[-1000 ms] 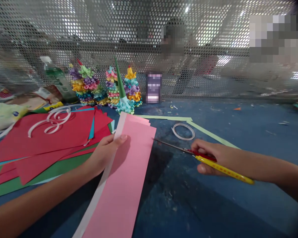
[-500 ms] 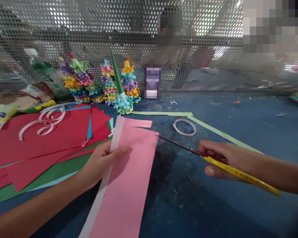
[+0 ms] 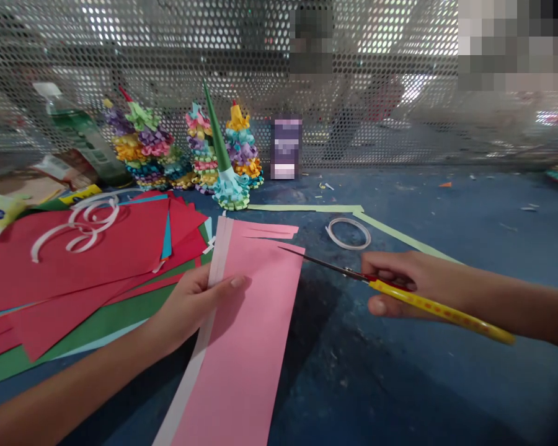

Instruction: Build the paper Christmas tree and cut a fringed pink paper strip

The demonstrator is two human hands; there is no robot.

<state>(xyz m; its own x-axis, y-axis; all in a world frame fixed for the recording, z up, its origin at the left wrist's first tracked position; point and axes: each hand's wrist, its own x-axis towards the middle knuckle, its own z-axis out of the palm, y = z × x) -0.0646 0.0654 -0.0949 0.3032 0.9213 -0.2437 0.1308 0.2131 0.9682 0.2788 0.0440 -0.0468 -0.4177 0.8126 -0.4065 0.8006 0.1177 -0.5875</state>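
My left hand (image 3: 211, 294) grips the left edge of a long pink paper strip (image 3: 255, 322), thumb on top and the other fingers underneath. White tape or a pale border runs along that edge. Slits run in from the right edge near its top, leaving narrow pink tabs. In my right hand (image 3: 395, 282) is a pair of scissors (image 3: 437, 308) with yellow and red handles. Their blades point left, and the tip lies over the upper right part of the pink paper, just below the last slit.
Red, green and blue paper sheets (image 3: 88, 248) are piled at left with curled white strips on them. Behind stand several fringed paper cones (image 3: 232, 186) and a green bottle (image 3: 84, 136). A tape ring (image 3: 368, 238) and a pale green strip (image 3: 400, 232) lie on the blue table.
The scissors and my right hand have moved left, bringing the blades from the paper's right edge in over it. My left hand keeps its hold; the paper's right edge has shifted slightly right.
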